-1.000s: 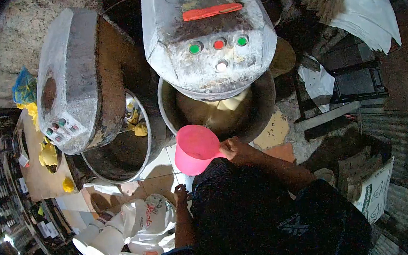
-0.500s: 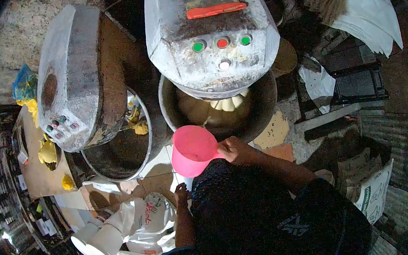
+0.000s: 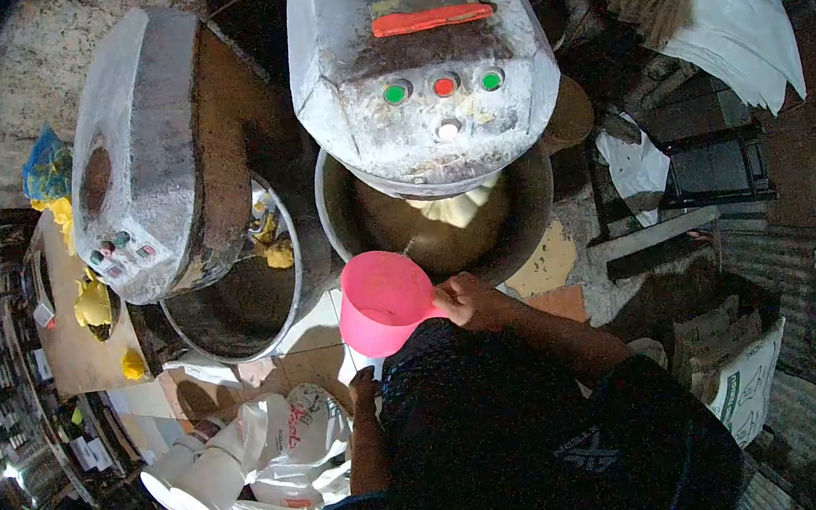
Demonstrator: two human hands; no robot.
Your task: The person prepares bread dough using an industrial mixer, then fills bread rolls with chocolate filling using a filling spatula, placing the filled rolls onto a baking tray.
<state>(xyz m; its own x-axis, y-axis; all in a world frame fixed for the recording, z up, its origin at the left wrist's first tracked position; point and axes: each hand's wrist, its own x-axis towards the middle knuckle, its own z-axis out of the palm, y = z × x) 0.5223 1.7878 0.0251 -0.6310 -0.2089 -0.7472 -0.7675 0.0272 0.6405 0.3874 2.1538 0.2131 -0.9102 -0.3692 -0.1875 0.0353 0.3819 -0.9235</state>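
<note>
My right hand (image 3: pixel 467 302) is closed on the handle of a pink plastic dipper (image 3: pixel 385 303). The dipper is at the near rim of a large metal mixing bowl (image 3: pixel 333 213), its mouth facing up toward me. Whether anything lies in it is hard to make out. A thin pale line runs from its rim toward the bowl. Pale dough (image 3: pixel 458 207) shows inside the bowl, partly hidden under the mixer head (image 3: pixel 420 92) with its green and red buttons. My left hand (image 3: pixel 364 388) hangs low beside my body; its fingers are too dark and small to read.
A second mixer (image 3: pixel 145 154) with its own bowl (image 3: pixel 299 267) stands to the left. White buckets (image 3: pixel 208 484) and plastic bags (image 3: pixel 293 434) sit on the floor at lower left. At right are a printed sack (image 3: pixel 753 382) and a wooden bar (image 3: pixel 657 234).
The dough has changed from several rounded lobes to a smoother, streaked patch. The dipper has shifted very slightly left. My left hand has moved a little.
</note>
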